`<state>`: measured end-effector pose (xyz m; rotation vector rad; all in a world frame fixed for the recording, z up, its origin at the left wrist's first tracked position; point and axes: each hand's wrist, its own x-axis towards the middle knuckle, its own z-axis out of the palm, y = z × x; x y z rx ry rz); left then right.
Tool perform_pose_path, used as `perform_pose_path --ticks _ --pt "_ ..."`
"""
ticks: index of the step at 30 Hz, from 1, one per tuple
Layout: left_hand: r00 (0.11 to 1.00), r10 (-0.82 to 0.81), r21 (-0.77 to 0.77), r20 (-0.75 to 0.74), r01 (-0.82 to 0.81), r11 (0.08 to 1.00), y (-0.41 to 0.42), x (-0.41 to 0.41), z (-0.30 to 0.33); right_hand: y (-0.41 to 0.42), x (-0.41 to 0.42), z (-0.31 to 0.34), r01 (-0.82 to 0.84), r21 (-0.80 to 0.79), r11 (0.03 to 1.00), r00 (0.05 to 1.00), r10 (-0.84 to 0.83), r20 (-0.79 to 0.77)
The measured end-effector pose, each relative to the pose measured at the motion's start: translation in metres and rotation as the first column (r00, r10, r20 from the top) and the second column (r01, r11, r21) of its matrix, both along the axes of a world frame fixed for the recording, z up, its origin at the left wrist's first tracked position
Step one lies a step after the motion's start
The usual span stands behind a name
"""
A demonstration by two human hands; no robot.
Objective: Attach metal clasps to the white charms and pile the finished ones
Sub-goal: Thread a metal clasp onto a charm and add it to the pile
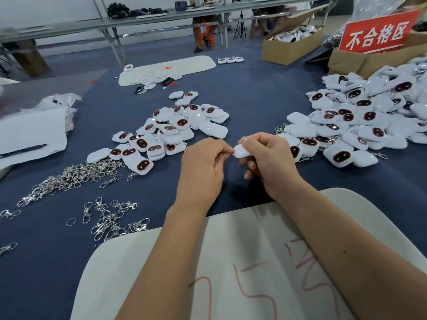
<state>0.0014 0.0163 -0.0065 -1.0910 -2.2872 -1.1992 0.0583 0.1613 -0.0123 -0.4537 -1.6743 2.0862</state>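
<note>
My right hand [269, 162] grips a white charm [242, 151] over the blue table [254, 93]. My left hand [203, 165] is curled against the charm's left end, its fingertips pinched there; whatever they pinch is hidden. A pile of white charms with dark red-rimmed faces [171, 130] lies ahead at centre. A bigger pile of charms with clasps attached [360, 121] spreads at the right. Loose metal clasps [76, 174] are heaped at the left, with more clasps [113, 221] nearer to me.
A white board with red marks [231, 273] lies under my forearms. Cardboard boxes [291, 47] and a red sign [376, 33] stand at the back right. Plastic bags and white paper [34, 125] sit at the left. A white mat [166, 68] lies farther back.
</note>
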Motion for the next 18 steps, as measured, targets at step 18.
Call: perform_pose_path --ticks 18 --pt "0.584 -0.399 0.63 0.707 -0.264 0.73 0.012 0.01 0.004 -0.004 0.004 0.004 -0.165 -0.014 0.986 0.978 0.162 -0.135"
